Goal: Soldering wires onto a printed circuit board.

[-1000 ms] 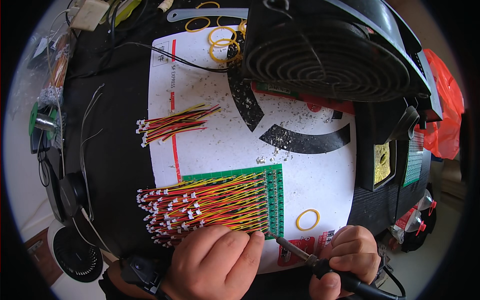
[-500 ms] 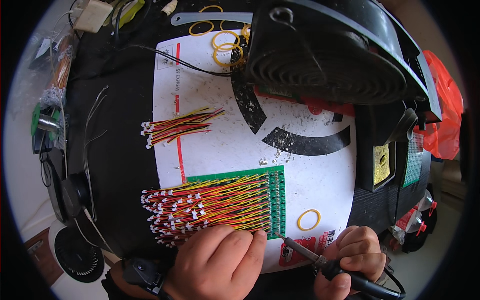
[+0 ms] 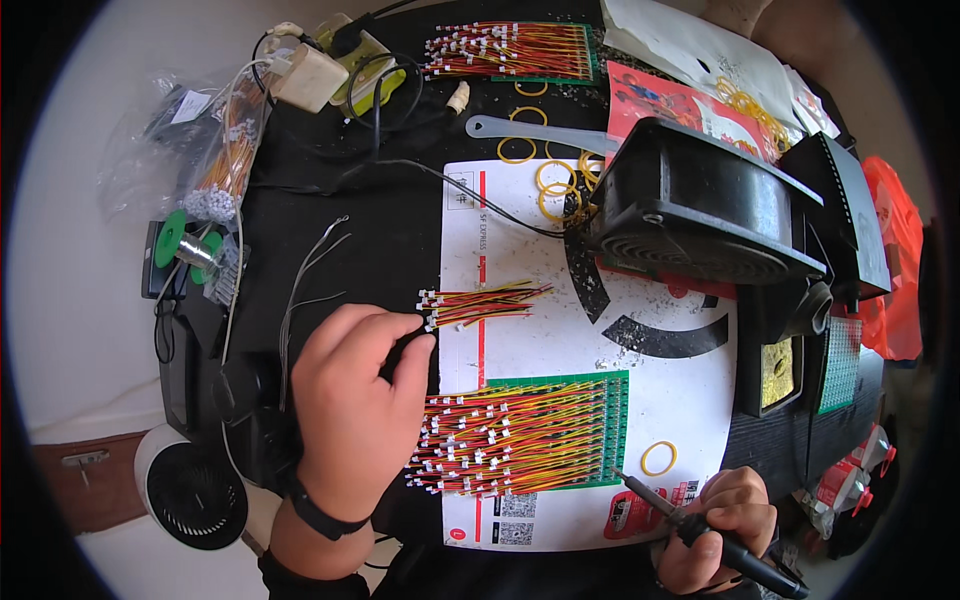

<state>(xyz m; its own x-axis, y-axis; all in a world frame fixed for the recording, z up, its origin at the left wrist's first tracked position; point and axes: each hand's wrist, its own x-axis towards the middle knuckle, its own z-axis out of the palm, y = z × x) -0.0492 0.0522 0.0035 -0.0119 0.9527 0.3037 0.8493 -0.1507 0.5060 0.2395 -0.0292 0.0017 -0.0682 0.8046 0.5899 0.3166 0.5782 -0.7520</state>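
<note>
My left hand (image 3: 355, 390) reaches over the left part of the table, thumb and forefinger apart. Its fingertips are right beside the white connectors of a small pile of loose red, black and yellow wires (image 3: 495, 300). My right hand (image 3: 735, 520) grips a soldering iron (image 3: 655, 498), whose tip points up and left at the lower right corner of a green circuit board (image 3: 617, 430). Rows of connector wires (image 3: 530, 440) run leftward from that board, their white plugs hanging over its left side. A white printed sheet (image 3: 680, 390) lies under board and wires.
A black fan (image 3: 710, 215) stands at the back right. Right of the sheet is a yellow cleaning pad (image 3: 777, 373) in a holder. Another wired board (image 3: 545, 50) lies at the far edge. Solder spools (image 3: 185, 245) stand at left. A rubber band (image 3: 659, 458) lies near the iron.
My left hand has left the board's lower edge and moved up and left to the loose wires. The right hand still holds the soldering iron near the board's corner. The view has shifted.
</note>
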